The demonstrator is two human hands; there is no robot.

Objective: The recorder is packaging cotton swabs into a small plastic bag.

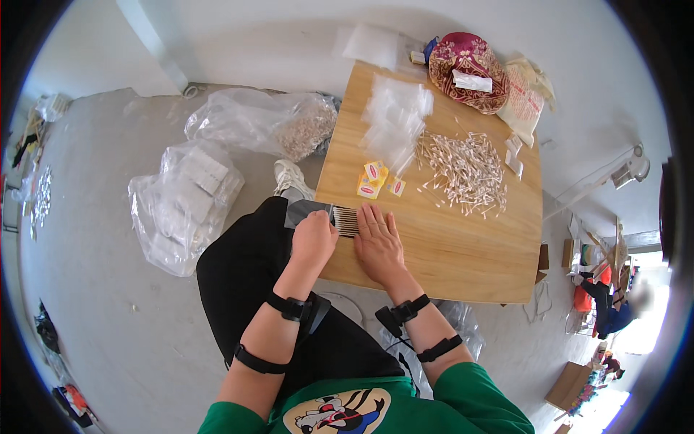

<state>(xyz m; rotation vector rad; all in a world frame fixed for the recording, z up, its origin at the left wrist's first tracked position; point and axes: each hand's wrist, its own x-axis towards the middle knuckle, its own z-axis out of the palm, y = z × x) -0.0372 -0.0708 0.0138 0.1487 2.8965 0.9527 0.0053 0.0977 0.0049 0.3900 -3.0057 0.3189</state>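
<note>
At the table's left edge, my left hand is closed on a clear plastic bag, whose far part sticks out past the edge. A neat row of cotton swabs lies side by side between my hands; how far it reaches into the bag, I cannot tell. My right hand lies flat on the wood, fingers stretched, its side against the ends of the swabs. Beyond them are several yellow and white printed cards. A loose heap of cotton swabs spreads over the right part of the table.
The wooden table carries a stack of clear bags at the back. A patterned red cushion and a cloth sack stand at its far right. Large plastic sacks lie on the floor to the left. Another person is far right.
</note>
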